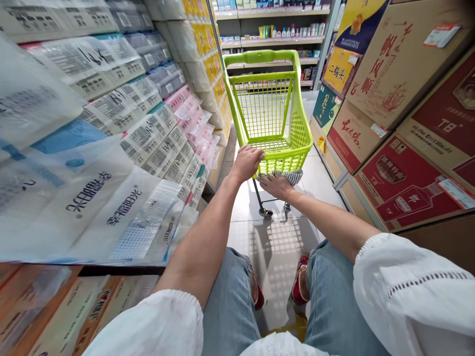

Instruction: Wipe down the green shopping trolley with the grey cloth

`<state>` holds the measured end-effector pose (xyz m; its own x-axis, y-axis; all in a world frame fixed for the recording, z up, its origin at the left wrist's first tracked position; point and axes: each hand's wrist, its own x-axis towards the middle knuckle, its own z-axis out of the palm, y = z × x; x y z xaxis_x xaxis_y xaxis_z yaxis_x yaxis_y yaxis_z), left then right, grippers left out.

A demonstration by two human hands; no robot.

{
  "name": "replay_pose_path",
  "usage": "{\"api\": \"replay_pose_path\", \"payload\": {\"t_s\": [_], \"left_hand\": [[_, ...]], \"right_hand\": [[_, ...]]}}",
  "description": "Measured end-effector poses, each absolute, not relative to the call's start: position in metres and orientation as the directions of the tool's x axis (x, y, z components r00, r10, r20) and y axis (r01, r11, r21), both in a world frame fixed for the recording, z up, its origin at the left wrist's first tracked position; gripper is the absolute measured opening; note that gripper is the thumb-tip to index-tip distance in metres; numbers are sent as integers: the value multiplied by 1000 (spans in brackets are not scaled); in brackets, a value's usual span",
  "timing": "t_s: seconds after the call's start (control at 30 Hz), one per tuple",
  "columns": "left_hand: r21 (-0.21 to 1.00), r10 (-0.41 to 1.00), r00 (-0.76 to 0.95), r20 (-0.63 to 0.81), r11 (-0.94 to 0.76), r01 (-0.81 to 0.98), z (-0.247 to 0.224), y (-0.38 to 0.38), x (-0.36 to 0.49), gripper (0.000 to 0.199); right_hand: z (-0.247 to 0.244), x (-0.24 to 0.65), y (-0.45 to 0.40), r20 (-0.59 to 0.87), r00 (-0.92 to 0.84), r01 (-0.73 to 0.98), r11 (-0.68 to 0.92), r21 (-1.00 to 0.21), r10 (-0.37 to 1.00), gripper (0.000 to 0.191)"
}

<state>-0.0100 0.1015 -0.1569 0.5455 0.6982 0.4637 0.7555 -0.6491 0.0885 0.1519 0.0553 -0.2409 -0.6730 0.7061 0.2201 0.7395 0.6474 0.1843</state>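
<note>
A bright green shopping cart [297,106] with a plastic mesh basket stands in the aisle in front of my knees. My left hand [248,162] is closed over the near left corner of the basket's rim. Lower down, my right hand [276,185] presses a grey-and-white striped cloth [294,176] against the near wall of the basket. Its fingers are bent over the cloth, and part of the cloth is hidden beneath them. The cart's handle [260,56] is at the far end, away from me. Nothing shows inside the basket.
Stacked packs of paper goods [148,131] rise close on the left. Liquor cartons [393,183] with price tags line the right. Shelves of bottles [284,32] cross the far end. White floor tiles [322,193] run between, and my red shoes [300,284] rest on them.
</note>
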Motion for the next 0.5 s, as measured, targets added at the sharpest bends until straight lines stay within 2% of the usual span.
{"api": "replay_pose_path", "payload": {"t_s": [0.07,0.13,0.27,0.4,0.5], "left_hand": [[80,702,546,457,-644,761,-156,100,-10,34],[73,698,548,460,-645,760,-156,99,-11,34],[56,696,542,472,-637,769,-153,96,-16,35],[22,716,517,469,-595,803,-147,91,-17,35],[-4,717,501,486,-571,821,-142,87,-12,32]], "right_hand": [[-244,154,54,200,-683,730,655,196,702,42],[-242,157,54,239,-675,738,643,205,698,39],[-218,166,55,385,-639,767,592,247,666,36],[-188,172,55,582,-577,802,532,271,574,31],[-181,173,55,638,-548,820,498,282,541,30]]}}
